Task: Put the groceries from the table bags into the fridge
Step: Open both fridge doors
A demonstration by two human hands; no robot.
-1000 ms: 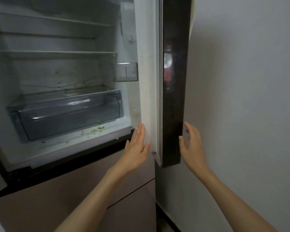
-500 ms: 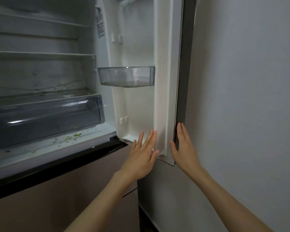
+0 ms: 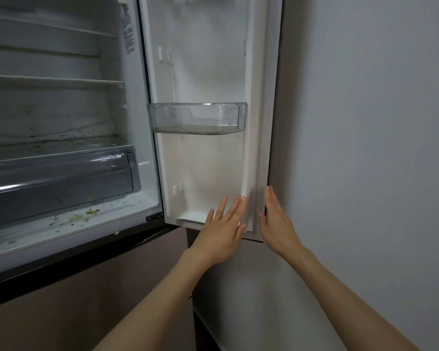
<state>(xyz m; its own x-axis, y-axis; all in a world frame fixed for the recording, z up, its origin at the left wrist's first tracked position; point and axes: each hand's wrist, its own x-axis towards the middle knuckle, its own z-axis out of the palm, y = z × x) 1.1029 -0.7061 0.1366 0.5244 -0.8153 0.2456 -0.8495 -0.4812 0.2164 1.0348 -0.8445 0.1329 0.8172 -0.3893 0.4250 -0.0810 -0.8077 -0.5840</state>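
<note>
bracing the door (image 3: 205, 160) wide: left hand (image 3: 221, 234) flat, fingers straight and spread, lies against the lower inside of the door near its outer lip; it grips nothing. right hand (image 3: 276, 224) also flat, fingers straight and together, set against the door's outer edge, just beside the wall (image 3: 365, 148); holds nothing either. likely reason for the two-sided placing: one palm pushes, the other checks the swing so the door does not knock the wall.

door bin (image 3: 197, 117), clear plastic, hangs at mid-height on the door, nothing in it that can be made out. past it the fridge (image 3: 61, 219) stands open: crisper drawer (image 3: 58, 178) closed at the bottom, green scraps (image 3: 85, 215) on the floor in front of it, shelves (image 3: 53, 81) above showing no food. groceries and table bags not in view; judged to be back at the table, none loaded yet.

against the earlier frames: door has swung further open, from edge-on to showing its whole inner face, and now lies close to the wall. both hands have travelled with it. the view has shifted right, so less of the fridge shows.
</note>
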